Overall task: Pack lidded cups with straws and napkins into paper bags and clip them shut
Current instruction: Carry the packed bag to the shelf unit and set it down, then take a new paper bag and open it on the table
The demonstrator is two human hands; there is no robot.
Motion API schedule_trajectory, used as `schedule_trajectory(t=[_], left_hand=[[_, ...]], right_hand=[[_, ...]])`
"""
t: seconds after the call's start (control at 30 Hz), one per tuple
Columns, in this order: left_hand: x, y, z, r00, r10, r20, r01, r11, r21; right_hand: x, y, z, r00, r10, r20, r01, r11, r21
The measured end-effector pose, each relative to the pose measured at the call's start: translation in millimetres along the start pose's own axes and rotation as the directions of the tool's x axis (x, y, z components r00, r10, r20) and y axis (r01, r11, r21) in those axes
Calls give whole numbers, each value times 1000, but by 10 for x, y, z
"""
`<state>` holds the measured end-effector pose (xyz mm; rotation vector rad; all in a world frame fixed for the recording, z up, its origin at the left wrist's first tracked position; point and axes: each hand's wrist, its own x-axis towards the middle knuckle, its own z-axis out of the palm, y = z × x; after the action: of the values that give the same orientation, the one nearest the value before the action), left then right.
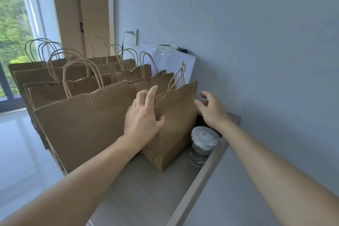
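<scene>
Mostly, paper bags point(82, 124) crowd the grey counter point(139, 189).

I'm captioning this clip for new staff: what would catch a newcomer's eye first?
Rows of clipped brown paper bags crowd the counter's left. The left hand and right hand reach, fingers open, to either side of the centre bag. A lidded clear cup stands on the counter just right of that bag.
</scene>
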<state>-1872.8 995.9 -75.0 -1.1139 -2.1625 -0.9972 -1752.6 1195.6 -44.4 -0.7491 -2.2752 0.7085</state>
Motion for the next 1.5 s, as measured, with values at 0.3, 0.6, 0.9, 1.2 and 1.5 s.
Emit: schedule_trajectory(t=[0.3, 0.6, 0.9, 1.2, 1.5], left_hand=[[-196, 832, -135, 935, 158, 318, -250, 929, 272], [-1247, 2498, 80, 795, 225, 563, -367, 918, 151], [-2365, 4007, 524, 565, 399, 723, -506, 859, -79], [-3138, 4999, 1088, 308, 579, 755, -576, 745, -337], [-3991, 6104, 1346, 87, 719, 690, -601, 590, -539]], right_hand=[[-971, 88, -818, 996, -6, 90, 34, 947, -320], [-2565, 797, -2072, 983, 136, 123, -64, 885, -461], [-4175, 1718, -3138, 897, 433, 88, -327, 783, -529], [-5335, 2320, -3762, 733, 671, -115, -627, 599, -499], [-6492, 2760, -4273, 530, 803, -272, -819, 400, -412]])
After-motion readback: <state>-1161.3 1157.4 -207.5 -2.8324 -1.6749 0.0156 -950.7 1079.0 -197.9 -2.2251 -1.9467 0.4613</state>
